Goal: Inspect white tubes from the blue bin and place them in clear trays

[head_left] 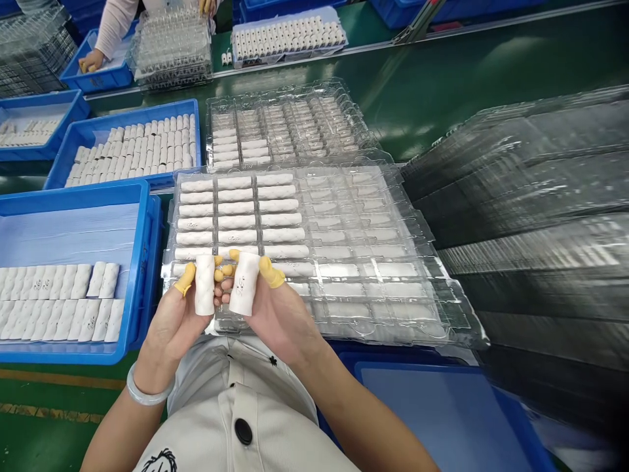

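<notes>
Yellow finger cots cover some fingertips of both hands. My left hand [174, 318] is closed around a white, wavy-sided cylinder [204, 285], held upright. Close beside it, my right hand [278, 308] grips a second white cylinder [244, 285] with dark markings on its face, tilted slightly. The fingers of the two hands nearly meet between the pieces. Under and beyond them lies a clear plastic tray [339, 242]. Similar white cylinders lie in its left columns, partly hidden by my hands. What the right columns hold is hard to make out through the clear plastic.
At left, a blue bin [140, 262] holds rows of white cylinders; another blue bin [194, 131] behind it is fuller. A second clear tray [289, 124] lies beyond. Tall stacked trays [550, 216] stand at right. Across the line, a co-worker's hand [92, 60] rests at a blue bin.
</notes>
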Demonstrator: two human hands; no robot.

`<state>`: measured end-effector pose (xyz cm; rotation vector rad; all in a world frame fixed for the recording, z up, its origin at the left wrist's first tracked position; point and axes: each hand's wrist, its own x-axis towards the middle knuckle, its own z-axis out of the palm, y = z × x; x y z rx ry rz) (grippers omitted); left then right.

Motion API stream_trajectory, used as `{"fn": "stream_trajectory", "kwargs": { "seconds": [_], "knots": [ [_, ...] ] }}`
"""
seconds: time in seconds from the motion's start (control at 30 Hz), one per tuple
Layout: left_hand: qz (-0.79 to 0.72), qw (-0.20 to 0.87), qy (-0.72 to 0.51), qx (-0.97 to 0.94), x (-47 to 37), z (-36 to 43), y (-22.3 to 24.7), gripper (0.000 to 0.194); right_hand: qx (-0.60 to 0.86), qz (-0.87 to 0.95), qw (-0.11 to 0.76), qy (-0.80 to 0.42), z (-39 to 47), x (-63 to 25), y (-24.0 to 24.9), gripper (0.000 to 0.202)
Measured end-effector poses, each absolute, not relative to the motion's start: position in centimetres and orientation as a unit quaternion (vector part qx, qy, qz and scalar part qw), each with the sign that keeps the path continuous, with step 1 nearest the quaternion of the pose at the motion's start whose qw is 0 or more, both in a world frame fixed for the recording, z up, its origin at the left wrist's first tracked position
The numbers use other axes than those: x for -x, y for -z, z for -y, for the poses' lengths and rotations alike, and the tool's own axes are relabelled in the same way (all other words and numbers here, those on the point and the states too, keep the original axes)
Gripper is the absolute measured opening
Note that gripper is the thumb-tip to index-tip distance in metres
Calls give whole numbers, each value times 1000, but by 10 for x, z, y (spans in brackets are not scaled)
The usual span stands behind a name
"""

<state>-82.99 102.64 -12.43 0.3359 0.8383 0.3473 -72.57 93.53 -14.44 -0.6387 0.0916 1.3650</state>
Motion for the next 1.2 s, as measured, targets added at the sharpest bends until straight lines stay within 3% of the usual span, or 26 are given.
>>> {"fn": "stream_trajectory", "kwargs": {
  "seconds": [0.5, 0.9, 1.2],
  "knots": [
    [-478, 853, -170, -123, 823, -1028, 120, 38, 217, -43, 736, -640, -935, 725, 138, 28],
    [-446, 872, -164, -119, 828, -1029, 128, 41, 250, -21, 739, -626, -935, 727, 145, 29],
    [-421, 877, -153, -176, 830, -1027, 131, 48, 288, -5, 723, -627, -934, 729, 148, 42]
  ]
}}
